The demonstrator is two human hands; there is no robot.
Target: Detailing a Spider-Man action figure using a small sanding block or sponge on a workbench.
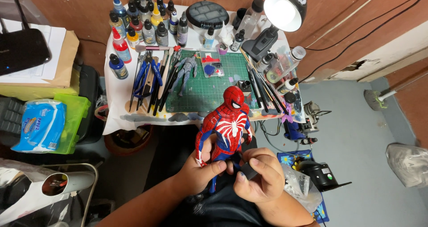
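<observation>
A small counter (pixel 117 103) draped in white stands against a wood wall. A green cutting mat (pixel 209 86) lies at its middle, with a grey figure (pixel 185 73) partly on it. Paint bottles (pixel 142 24) crowd the back edge; pliers and hand tools (pixel 149 77) lie left of the mat, brushes (pixel 263 89) right — beside a lit black desk lamp (pixel 278 13).

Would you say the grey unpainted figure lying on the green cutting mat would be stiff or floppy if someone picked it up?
The grey unpainted figure probably feels light and rigid, being slim moulded plastic. Its thin limbs look jointed, so they may swing or flop. Lying flat on the green cutting mat, it seems unlikely to roll.
</observation>
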